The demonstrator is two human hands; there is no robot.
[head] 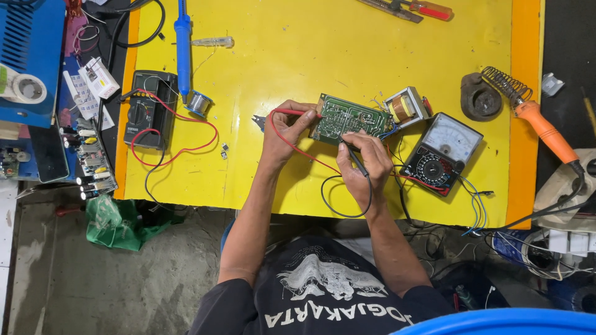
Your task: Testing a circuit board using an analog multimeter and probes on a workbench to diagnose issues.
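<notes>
The green circuit board (351, 120) lies solder side up near the middle of the yellow table top (298, 68), slightly tilted, its flat face speckled with small silvery joints. A small transformer (406, 107) with a copper-coloured winding and a metal frame sits at the board's right end, joined to it by thin wires.

The left hand (287, 131) rests just left of the board. Its fingers are closed narrowly around the red probe (297, 112), pinched between thumb and forefinger, and the tip of the probe reaches the board's left edge. The right hand (359, 162) lies at the board's lower right edge, fingertips touching the rim. Its fingers are curled around the black probe (355, 157), held like a pen, with the tip on the board's near edge. A red lead and a black lead loop across the table below the hands.

Just right of the right hand stands an analog multimeter (441, 154): black case, pale dial face, round selector knob. It is tilted and close to the transformer without clearly touching it.

Further left lies a second, dark multimeter (148, 110) with red and black leads coiled about it. Beside it are a spool of solder wire (198, 103) and a blue-handled soldering iron (182, 43).

At the far right an orange-handled soldering iron (545, 129) rests in a coiled wire stand (504, 85) on a round dark base. No container with contents can be made out on the table.
</notes>
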